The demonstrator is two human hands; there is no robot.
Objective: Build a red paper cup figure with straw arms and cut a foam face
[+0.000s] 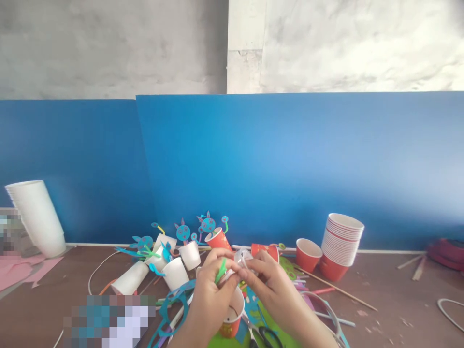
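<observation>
Both my hands are close together above the middle of the table. My left hand (212, 299) has its fingers closed around a short green strip (220, 271). Against it, my right hand (273, 285) is closed on a clear, whitish round thing that looks like a roll of tape (243, 256). Fingertips of both hands meet and partly hide what is between them. Below my hands stands a red paper cup (229, 330) with a white inside and a dark line in it. Beside that cup lie black-handled scissors (270, 336).
White cups (176, 275) with blue paper animal faces (183, 233) crowd the back left. Stacked red cups (334, 270) and a single red cup (309, 256) stand right. A tall white cup stack (38, 220) leans far left. A thin stick (340, 289) crosses the table before a blue partition (290, 169).
</observation>
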